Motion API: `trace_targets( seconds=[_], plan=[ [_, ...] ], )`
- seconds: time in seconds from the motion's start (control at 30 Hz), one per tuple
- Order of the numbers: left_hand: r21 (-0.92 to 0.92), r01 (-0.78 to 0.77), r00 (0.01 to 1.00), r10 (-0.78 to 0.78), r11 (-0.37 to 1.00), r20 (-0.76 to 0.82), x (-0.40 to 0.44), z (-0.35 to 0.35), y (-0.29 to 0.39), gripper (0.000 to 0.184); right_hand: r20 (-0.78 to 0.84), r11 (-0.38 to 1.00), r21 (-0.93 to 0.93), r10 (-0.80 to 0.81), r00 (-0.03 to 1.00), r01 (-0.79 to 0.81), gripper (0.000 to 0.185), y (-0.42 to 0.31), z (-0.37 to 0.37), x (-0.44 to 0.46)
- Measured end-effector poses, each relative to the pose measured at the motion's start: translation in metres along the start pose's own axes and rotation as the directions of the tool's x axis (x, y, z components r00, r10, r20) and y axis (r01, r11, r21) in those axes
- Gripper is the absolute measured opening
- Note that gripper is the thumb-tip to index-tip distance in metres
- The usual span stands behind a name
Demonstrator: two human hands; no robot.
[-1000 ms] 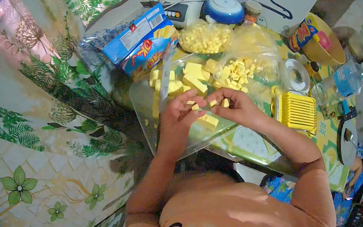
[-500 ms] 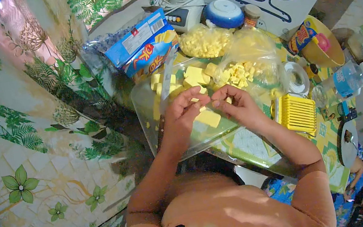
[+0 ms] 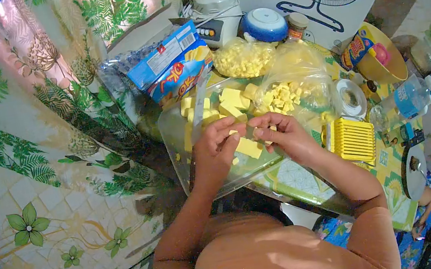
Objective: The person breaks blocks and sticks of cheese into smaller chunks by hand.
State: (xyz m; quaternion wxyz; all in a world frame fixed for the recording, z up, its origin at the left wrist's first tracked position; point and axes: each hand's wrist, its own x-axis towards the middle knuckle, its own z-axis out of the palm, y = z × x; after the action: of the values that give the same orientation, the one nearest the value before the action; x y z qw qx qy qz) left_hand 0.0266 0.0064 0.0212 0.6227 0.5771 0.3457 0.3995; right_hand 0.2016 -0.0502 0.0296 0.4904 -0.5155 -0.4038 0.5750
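My left hand (image 3: 215, 148) and my right hand (image 3: 284, 136) are close together over a clear plastic tray (image 3: 171, 141), fingertips pinched and almost touching. Whatever they hold between them is too small or see-through to make out. Below and behind the fingers lie yellow cheese-like blocks (image 3: 233, 98). A flat yellow slab (image 3: 250, 148) rests on the tray just under the hands. Small yellow cubes (image 3: 284, 96) spill at the mouth of an open clear plastic bag (image 3: 303, 67). A long, pale blade-like strip (image 3: 200, 100) slants across the tray's left part.
Behind the tray stand a blue snack box (image 3: 176, 64), a blender (image 3: 216, 16), a bag of yellow cubes (image 3: 244, 58) and a blue bowl (image 3: 265, 24). To the right are a yellow slotted slicer (image 3: 353, 141), a tape roll (image 3: 351, 97), a water bottle (image 3: 410, 99) and a yellow tub (image 3: 387, 59).
The view has shifted slightly, so the table sits a little lower. My fingertips have moved slightly, still close together; the right hand's fingers are more extended. The blocks look unmoved.
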Motion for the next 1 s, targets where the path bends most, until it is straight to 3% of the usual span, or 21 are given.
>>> trace_targets(
  seconds=[0.1, 0.3, 0.4, 0.5, 0.6, 0.7, 1.0],
  plan=[
    [0.018, 0.035, 0.999, -0.035, 0.999, 0.021, -0.001, -0.002, -0.002, 0.025, -0.030, 0.995, -0.028, -0.099, 0.995, 0.098, 0.026, 0.009, -0.003, 0.002],
    [-0.058, 0.111, 0.987, -0.103, 0.992, 0.121, -0.002, -0.004, -0.004, 0.017, -0.061, 0.998, -0.002, -0.058, 0.996, 0.058, 0.020, 0.004, 0.003, 0.000],
    [-0.037, 0.057, 0.996, -0.054, 0.998, 0.077, -0.005, 0.000, 0.000, 0.019, -0.063, 0.990, -0.002, -0.139, 0.988, 0.139, 0.018, 0.005, 0.005, -0.002],
    [0.036, 0.095, 0.988, -0.099, 0.995, 0.116, -0.005, -0.003, 0.003, 0.023, -0.069, 0.972, -0.048, -0.235, 0.970, 0.232, 0.017, 0.008, 0.006, -0.002],
    [-0.207, 0.250, 0.965, -0.226, 0.946, 0.132, -0.006, -0.002, 0.007, 0.024, -0.029, 0.981, -0.071, -0.181, 0.983, 0.178, 0.019, 0.004, 0.005, -0.005],
    [-0.281, 0.274, 0.958, -0.236, 0.920, 0.161, -0.008, 0.002, 0.014, 0.026, -0.005, 0.982, -0.059, -0.178, 0.984, 0.178, 0.018, 0.001, 0.008, -0.007],
    [-0.199, 0.261, 0.949, -0.214, 0.944, 0.230, -0.007, -0.001, 0.011, 0.021, 0.004, 0.964, -0.112, -0.242, 0.970, 0.241, 0.016, -0.001, 0.010, -0.010]
  ],
)
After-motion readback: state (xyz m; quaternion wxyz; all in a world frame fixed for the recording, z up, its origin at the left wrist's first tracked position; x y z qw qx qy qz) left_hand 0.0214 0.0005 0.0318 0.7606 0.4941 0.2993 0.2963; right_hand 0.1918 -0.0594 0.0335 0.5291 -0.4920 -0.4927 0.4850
